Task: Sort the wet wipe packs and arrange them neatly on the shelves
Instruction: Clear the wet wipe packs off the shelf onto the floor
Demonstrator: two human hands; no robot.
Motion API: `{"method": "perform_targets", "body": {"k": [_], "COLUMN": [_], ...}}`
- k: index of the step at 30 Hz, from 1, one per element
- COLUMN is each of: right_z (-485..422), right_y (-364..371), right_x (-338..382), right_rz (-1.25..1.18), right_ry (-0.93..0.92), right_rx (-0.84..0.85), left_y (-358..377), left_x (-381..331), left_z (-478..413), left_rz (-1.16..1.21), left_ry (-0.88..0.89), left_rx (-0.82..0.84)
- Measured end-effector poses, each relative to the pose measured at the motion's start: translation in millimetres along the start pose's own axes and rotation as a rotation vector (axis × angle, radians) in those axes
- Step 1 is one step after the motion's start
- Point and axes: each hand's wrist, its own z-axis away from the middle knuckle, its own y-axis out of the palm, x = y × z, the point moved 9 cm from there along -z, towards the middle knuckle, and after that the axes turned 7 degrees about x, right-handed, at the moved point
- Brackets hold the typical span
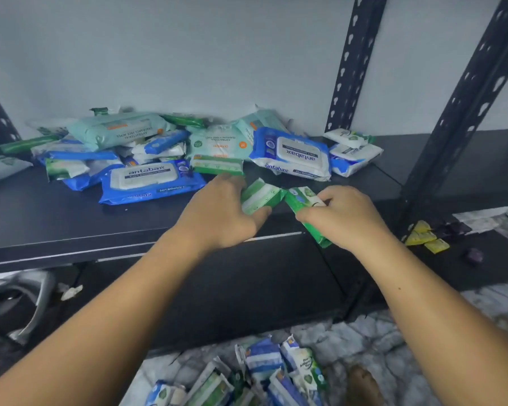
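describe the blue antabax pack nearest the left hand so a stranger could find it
Start at the heap of wipe packs on the black shelf. At its front edge lies the blue antabax pack, just beyond the left hand. Its white lid label reads upright, unlike the other antabax pack.

Dim, cool, flat light; soft blur, wide-angle bending at edges.

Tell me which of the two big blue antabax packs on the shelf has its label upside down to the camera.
The right antabax pack, by the shelf post, reads upside down. The left antabax pack, nearer the left hand, reads upright.
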Motion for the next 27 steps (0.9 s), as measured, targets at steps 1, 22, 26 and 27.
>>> {"method": "perform_targets", "body": {"k": [1,22,26,27], "right_z": [13.0,170.6,166.5,165.2], "right_y": [-0.8,342.7,387.8,387.5], "right_x": [-8.5,-291.3,-319.4,-315.0], "right_rz": [-0.045,0.056,0.056,0.059], "right_ry": [0.005,0.573,0.534,0.535], "right_rx": [-0.027,0.707,0.621,0.592], "left_y": [4.7,392.4,407.1,410.9], "left_x": [-6.4,145.1,157.0,158.4], "left_z": [14.9,251.6,251.4,252.3], "left_rz": [0.033,0.094,0.082,0.092], "left_ry": [0.027,-0.601,-0.551,-0.53], "left_rx": [-0.013,0.613,0.571,0.57]}}
